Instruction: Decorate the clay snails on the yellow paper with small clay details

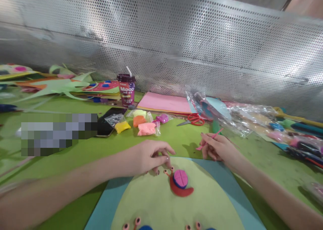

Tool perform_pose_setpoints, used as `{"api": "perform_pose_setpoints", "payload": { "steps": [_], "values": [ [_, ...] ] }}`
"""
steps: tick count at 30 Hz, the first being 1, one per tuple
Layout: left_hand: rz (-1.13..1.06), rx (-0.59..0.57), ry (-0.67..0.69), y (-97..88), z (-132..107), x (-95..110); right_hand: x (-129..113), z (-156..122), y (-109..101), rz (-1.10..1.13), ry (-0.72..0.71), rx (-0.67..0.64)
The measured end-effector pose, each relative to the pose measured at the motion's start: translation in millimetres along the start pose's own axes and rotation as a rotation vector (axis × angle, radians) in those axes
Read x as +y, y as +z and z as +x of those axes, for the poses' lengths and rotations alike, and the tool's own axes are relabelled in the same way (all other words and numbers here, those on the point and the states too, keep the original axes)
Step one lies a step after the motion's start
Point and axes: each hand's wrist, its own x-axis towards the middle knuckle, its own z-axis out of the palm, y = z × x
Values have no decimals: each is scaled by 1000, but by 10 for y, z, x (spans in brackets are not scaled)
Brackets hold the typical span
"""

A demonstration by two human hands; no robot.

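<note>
A red clay snail (180,186) with a pink and blue shell lies on a pale green paper oval (161,203), which rests on a blue sheet (108,206). My left hand (148,156) reaches over the oval, fingers curled, fingertips touching the paper right beside the snail's eye stalks. My right hand (217,146) rests on the green table by the sheet's far edge and grips a thin pink modelling tool (210,137).
Small bags of yellow, orange and pink clay (141,124) lie behind my hands, with red scissors (193,119), pink paper (165,103), a purple drink cup (126,88) and a phone (107,122). Plastic bags and pens crowd the right; paper cut-outs the left. A perforated metal wall stands behind.
</note>
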Motion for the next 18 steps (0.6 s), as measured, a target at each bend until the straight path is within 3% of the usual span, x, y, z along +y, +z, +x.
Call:
{"api": "perform_pose_setpoints", "payload": {
  "steps": [7,18],
  "values": [
    [-2,-12,14,-7,13,-33,-8,-3,-22,-5,14,-101],
    [13,-10,38,-8,19,-54,-19,-3,-23,3,29,-124]
  ]
}}
